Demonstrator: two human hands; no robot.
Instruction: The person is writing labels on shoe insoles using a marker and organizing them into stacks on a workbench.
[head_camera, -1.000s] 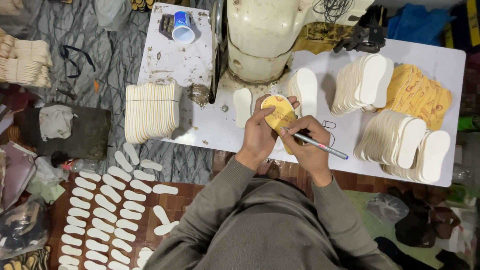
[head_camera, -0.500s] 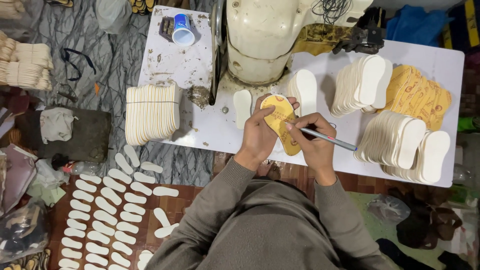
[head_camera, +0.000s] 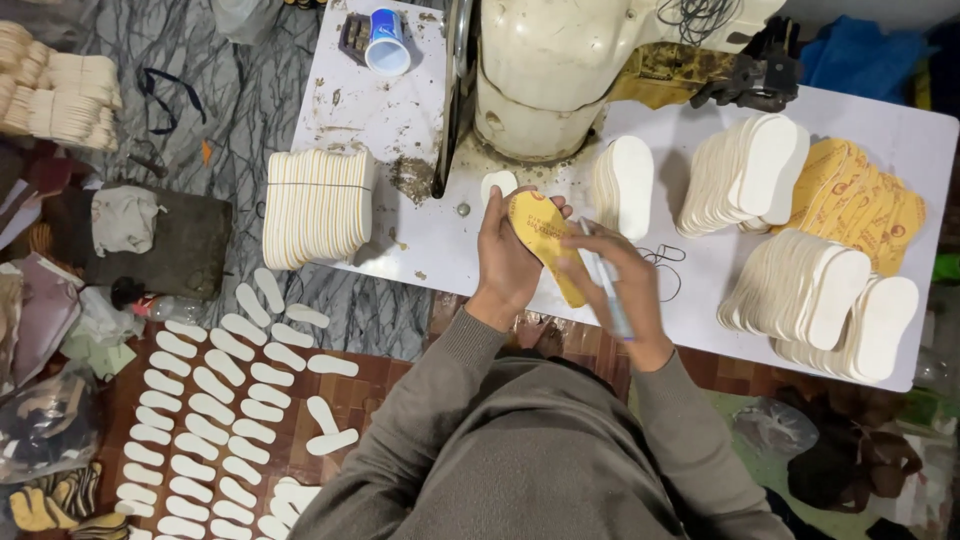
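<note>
In the middle of the frame, the left hand (head_camera: 510, 262) grips a yellow insole (head_camera: 543, 240) from its left side, fingers curled round the edge, holding it just above the white table (head_camera: 700, 290). The right hand (head_camera: 622, 285) is closed on a pen (head_camera: 606, 290) and lies over the lower right part of the insole. Half a second ago the pen stuck out to the right, its tip low on the insole; now it points up and down the frame, blurred with motion, and the hand has turned across the insole. The insole itself has swung from lying crosswise to slanting from upper left to lower right. That looks like a marking stroke being made or just finished on this piece, though the mark cannot be made out.

Behind the hands, at the top centre, stands a big cream-coloured machine (head_camera: 560, 70). A small pale insole (head_camera: 497, 185) lies just above the left hand. To the right, stacks of white insoles (head_camera: 800, 290) fan out over the table, with a stack of yellow insoles (head_camera: 860, 205) at the far right. A bundled pile of striped insoles (head_camera: 318, 205) sits at the table's left edge, and a blue cup (head_camera: 385, 42) at the upper left corner. On the floor at lower left, many white insoles (head_camera: 200, 400) lie in rows.
</note>
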